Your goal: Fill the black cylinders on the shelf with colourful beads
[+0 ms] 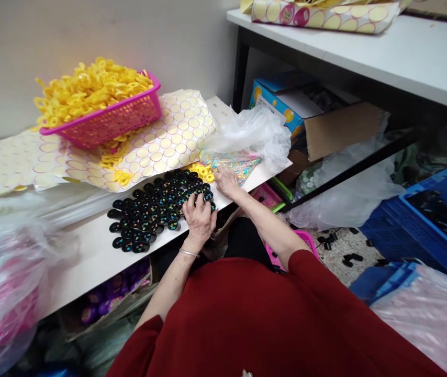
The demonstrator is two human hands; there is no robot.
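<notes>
Many small black round cups stand close together on the white table, with bright multicoloured bits inside them. My left hand rests over the cups at the right end of the group, its bent fingers apart and touching them. My right hand is beside a small pile of yellow ring-shaped pieces and a spread of tiny multicoloured beads. Its fingers are curled downward and close together at the edge of the beads; their tips are hidden, so what they hold cannot be made out.
A pink basket heaped with yellow pieces stands on sticker sheets at the back. Clear plastic lies behind the beads. An opened blue carton sits under another white table. A blue crate is on the right.
</notes>
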